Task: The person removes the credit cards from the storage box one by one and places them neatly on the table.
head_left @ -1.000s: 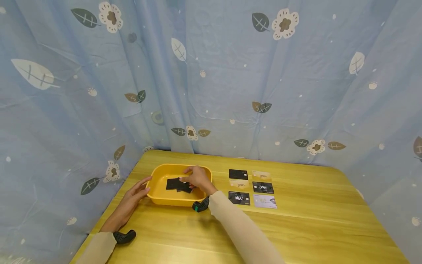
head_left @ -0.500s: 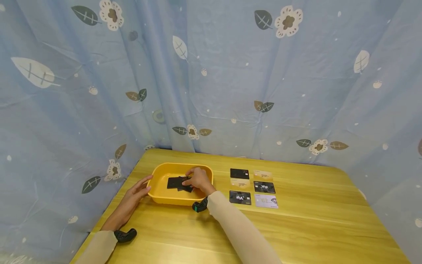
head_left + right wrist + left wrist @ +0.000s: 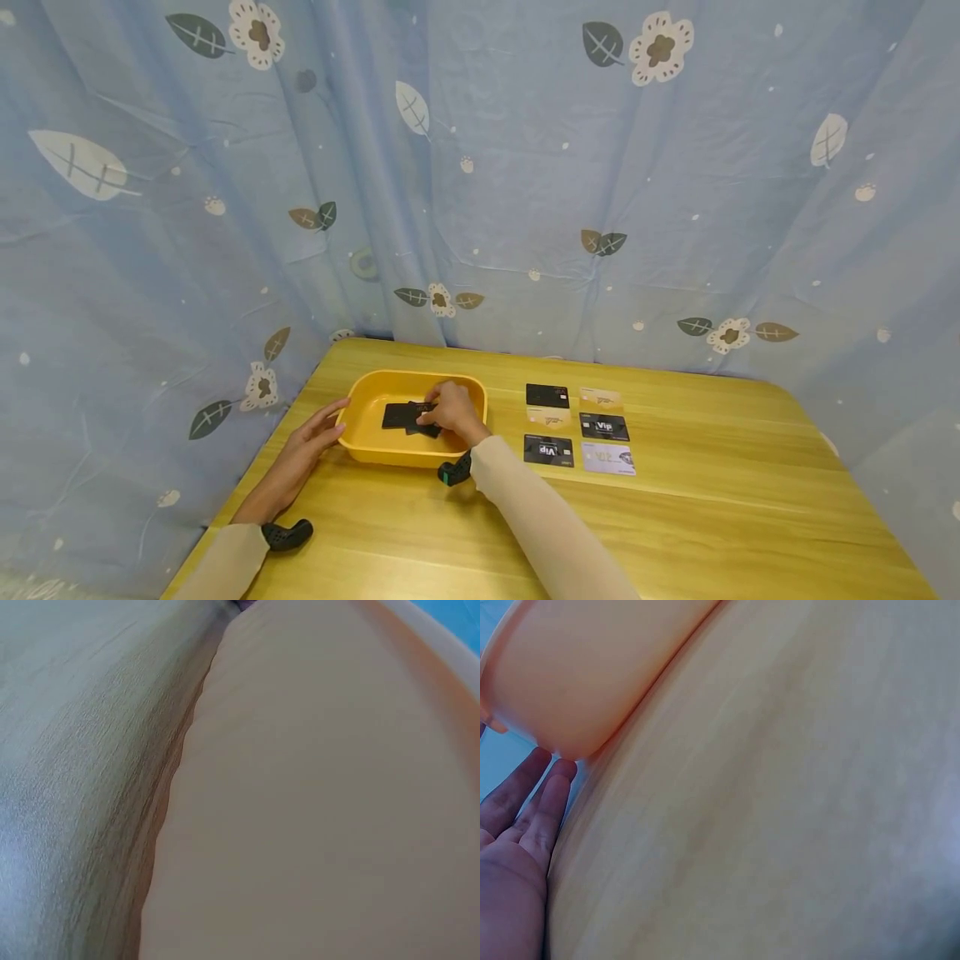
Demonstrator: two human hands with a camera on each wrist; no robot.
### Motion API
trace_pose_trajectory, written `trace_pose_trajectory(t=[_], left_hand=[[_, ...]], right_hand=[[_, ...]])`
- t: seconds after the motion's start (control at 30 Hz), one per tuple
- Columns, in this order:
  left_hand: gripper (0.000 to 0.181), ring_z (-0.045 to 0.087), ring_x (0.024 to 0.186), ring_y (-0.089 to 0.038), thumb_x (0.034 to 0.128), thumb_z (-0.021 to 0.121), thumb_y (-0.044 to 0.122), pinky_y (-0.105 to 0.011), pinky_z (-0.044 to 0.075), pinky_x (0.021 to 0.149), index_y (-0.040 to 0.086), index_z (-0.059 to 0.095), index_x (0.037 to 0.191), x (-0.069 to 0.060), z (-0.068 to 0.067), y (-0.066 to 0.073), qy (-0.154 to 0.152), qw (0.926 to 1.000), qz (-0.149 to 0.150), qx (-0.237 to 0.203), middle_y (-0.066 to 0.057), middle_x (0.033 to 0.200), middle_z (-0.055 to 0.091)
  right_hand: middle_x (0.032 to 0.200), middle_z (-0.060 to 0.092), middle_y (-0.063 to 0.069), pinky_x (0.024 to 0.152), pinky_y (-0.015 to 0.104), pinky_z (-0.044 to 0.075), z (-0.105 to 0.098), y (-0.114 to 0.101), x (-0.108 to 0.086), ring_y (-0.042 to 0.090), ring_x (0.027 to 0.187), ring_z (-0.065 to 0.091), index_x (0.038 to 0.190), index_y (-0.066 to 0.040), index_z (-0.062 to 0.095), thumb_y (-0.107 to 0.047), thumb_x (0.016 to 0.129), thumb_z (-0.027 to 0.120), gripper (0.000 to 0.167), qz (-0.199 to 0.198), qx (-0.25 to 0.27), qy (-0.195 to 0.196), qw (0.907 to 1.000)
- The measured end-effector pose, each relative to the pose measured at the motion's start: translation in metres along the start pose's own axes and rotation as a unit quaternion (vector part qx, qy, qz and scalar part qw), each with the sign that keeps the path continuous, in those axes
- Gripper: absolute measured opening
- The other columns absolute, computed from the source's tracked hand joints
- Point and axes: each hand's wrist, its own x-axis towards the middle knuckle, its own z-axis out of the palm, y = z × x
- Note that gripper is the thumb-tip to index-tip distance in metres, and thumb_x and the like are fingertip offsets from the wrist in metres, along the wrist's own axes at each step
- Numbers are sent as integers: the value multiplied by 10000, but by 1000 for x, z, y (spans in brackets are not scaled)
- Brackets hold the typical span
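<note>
A yellow plastic basin (image 3: 390,457) stands at the table's left end. Inside it lie overlapping black cards (image 3: 397,415), partly covered by my right hand (image 3: 453,408). That hand reaches over the near right rim, its thumb and fingers pinching one black card; the grip is partly hidden. My left hand (image 3: 311,442) is at the basin's left end, its fingers fairly straight against the rim. In the left wrist view, the left hand's extended fingertips (image 3: 566,766) touch the basin's outer wall (image 3: 585,667). The right wrist view is filled by the basin wall (image 3: 315,787); the right hand is not visible there.
Right of the basin, several cards lie in two columns on the wooden table (image 3: 712,467): a black card (image 3: 547,395), gold cards (image 3: 600,400), black Vip cards (image 3: 604,427) and a silver card (image 3: 609,458). A blue patterned curtain (image 3: 510,167) hangs behind and beside the table.
My right fingers have shifted slightly over the black cards in the basin, and the upper card's lettering now shows. My left hand stays at the rim. The whole view has drifted slightly.
</note>
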Motion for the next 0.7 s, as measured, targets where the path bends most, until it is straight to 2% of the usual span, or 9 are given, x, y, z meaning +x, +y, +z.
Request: trace_pose_trajectory(t=[0.1, 0.2, 0.33, 0.5, 0.7], left_hand=[[606, 185, 1535, -341, 1079, 557, 352, -140, 438, 981, 193, 344, 1623, 0, 0, 0, 2, 10000, 9, -2, -92, 1704, 172], [605, 202, 1527, -338, 1078, 557, 357, -150, 443, 982, 195, 346, 1622, 0, 0, 0, 12, 10000, 0, 25, -89, 1702, 178], [608, 209, 1522, -336, 1078, 555, 363, -168, 453, 981, 194, 343, 1622, 0, 0, 0, 17, 10000, 3, 54, -88, 1703, 178], [608, 193, 1530, -336, 1078, 556, 359, -169, 454, 977, 192, 342, 1622, 0, 0, 1, 4, 10000, 8, 41, -83, 1704, 170], [611, 186, 1537, -335, 1076, 561, 357, -164, 450, 977, 191, 342, 1622, 0, 0, 1, 20, 10000, -24, 52, -84, 1704, 170]], right_hand=[[1135, 714, 85, 883, 386, 568, 1, 0, 0, 303, 1017, 628, 1073, -59, 761, -191, 797, 914, 342, 14, -72, 49, 10000], [1100, 712, 61, 859, 383, 572, 2, -1, 0, 282, 1000, 648, 1066, -74, 750, -198, 787, 920, 349, 55, -99, 98, 9999], [1004, 697, 31, 761, 336, 565, 2, -3, 0, 203, 833, 635, 1067, -75, 726, -203, 782, 924, 370, 68, -118, 149, 9998], [885, 659, 17, 576, 280, 541, 3, -4, 0, 147, 615, 603, 1093, -46, 722, -140, 849, 867, 299, 95, 267, 234, 9993], [858, 671, 57, 459, 293, 535, 4, 0, 2, 184, 555, 611, 1029, -55, 748, -102, 886, 823, 169, 39, 731, 472, 9962]])
